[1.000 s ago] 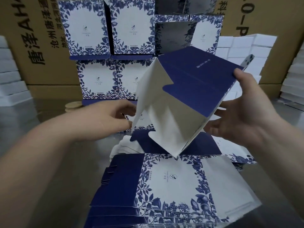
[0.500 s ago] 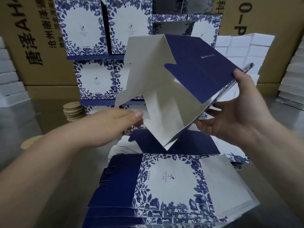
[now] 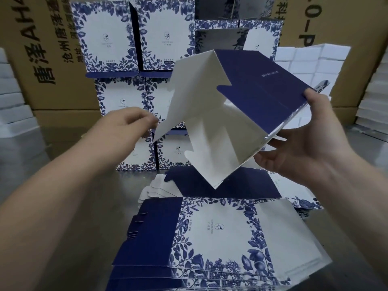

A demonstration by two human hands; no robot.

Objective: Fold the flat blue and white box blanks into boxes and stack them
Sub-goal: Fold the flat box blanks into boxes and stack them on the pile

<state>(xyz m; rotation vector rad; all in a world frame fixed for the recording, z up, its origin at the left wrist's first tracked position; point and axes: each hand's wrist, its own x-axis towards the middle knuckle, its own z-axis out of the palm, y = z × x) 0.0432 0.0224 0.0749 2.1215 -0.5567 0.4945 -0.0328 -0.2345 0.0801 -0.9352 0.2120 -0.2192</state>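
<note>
**Box blank half opened above the pile**

Brown cartons walled the back of the room, and against them stood the finished boxes, stacked in rows. On the table, nearest the person, lay the pile of flat blanks, printed face up. Above that pile, tilted in the air, was the box blank, its dark blue panel turned up and its white inside showing. The right hand grasped it at the far edge, thumb on the blue and fingers underneath. The left hand, fingers curled, looked to be pinching the edge of the white flap.

To my eye the step was squaring the sleeve and folding the end flaps in. It would go best if the right hand kept the blue panel firm as an anchor. The left could then draw the flap along its scored crease, not across it, so the card bent clean and did not buckle. I'd guess the smaller tab lower down should be tucked in first.

Half a second before, the left hand had been beneath the blank; it had since climbed to the flap's edge. Compared with a full second before, the blank sat higher and the flap stood wider open.
</note>
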